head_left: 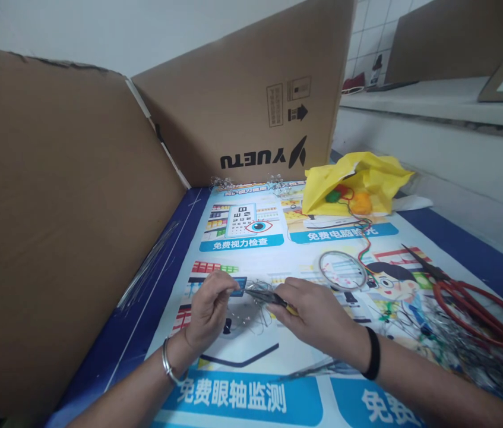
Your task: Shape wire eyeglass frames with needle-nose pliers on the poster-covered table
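Observation:
My right hand (pixel 311 312) is wrapped round needle-nose pliers (pixel 265 295) with a yellow and black handle. Their thin jaws point left toward my left hand (pixel 213 306), whose thumb and forefinger are pinched together close to the tips. Whatever sits between those fingers is too small to make out. Behind and below the pliers lies a loose bunch of thin silvery wires (pixel 263 318) on the printed sheet. A metal bangle rings my left wrist, and a black band circles the right one.
Red-handled scissors (pixel 478 303) lie at right beside a tangled wire heap (pixel 460 351). Further back are a round hoop (pixel 342 270) and a yellow bag (pixel 358 172) with coloured yarn. Straight wires (pixel 146 267) lie along the left cardboard wall (pixel 55 208); another cardboard panel (pixel 233 113) stands behind.

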A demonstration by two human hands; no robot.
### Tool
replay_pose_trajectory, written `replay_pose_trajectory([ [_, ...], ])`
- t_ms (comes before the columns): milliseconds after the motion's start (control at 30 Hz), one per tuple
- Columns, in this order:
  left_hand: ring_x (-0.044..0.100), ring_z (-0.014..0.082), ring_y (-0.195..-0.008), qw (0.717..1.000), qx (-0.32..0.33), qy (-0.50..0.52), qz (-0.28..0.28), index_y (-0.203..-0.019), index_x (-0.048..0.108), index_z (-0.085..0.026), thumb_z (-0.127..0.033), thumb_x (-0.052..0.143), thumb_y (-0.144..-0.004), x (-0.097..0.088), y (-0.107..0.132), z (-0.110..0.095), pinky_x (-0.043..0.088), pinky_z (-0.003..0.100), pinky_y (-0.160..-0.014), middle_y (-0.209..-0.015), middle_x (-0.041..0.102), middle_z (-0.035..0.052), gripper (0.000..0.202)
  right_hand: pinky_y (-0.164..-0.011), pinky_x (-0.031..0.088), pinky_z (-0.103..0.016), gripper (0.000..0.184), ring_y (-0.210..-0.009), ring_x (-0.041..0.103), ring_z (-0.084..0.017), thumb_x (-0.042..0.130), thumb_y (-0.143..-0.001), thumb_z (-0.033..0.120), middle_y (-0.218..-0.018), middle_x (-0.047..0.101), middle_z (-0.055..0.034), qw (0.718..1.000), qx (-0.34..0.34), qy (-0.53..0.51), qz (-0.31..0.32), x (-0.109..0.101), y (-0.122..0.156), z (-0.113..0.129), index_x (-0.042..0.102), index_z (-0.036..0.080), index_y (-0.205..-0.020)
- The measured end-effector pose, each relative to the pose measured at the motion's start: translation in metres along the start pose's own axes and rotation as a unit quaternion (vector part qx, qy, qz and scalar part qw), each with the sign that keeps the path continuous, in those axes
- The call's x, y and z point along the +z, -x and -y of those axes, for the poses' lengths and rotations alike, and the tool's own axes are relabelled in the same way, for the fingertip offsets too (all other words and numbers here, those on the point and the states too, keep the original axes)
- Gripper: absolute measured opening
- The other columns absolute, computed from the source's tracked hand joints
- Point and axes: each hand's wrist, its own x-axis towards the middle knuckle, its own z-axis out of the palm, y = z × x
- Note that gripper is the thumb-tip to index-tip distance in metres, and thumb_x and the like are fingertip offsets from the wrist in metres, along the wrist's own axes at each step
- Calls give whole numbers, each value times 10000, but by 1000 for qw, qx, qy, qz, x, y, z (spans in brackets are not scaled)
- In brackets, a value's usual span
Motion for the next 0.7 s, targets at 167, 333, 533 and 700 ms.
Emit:
replay_pose_trajectory([
  [167,552,142,-755,1000,14,-9,8,-952,561,-182,-49,428,-866,-1,-3,-3,450,314,-704,-804,589,25,208,-576,286,-245,267,-711,538,-148,455,-876,402,-767,601,-34,999,-9,45,-11,-3,0,2,594,189,-793],
  [333,545,141,-727,1000,-4,-21,16,-926,562,-187,-85,426,-879,0,-2,-1,452,292,-665,-777,578,27,177,-567,277,-260,245,-708,535,-157,472,-871,382,-748,599,-36,995,-31,91,-32,-4,1,0,598,190,-788],
  [533,557,124,-700,998,-30,-49,20,-940,563,-192,-100,446,-880,0,-3,5,448,260,-651,-758,589,15,160,-601,290,-280,200,-753,509,-181,500,-856,361,-777,579,-46,988,-44,131,-63,-5,-1,-6,588,191,-796],
  [700,544,137,-698,997,-4,-48,53,-958,569,-192,-122,441,-884,-2,-3,8,440,271,-639,-754,588,28,163,-639,299,-295,194,-788,485,-193,512,-850,374,-806,562,-49,988,-46,142,-49,-3,-3,-6,578,195,-812],
])
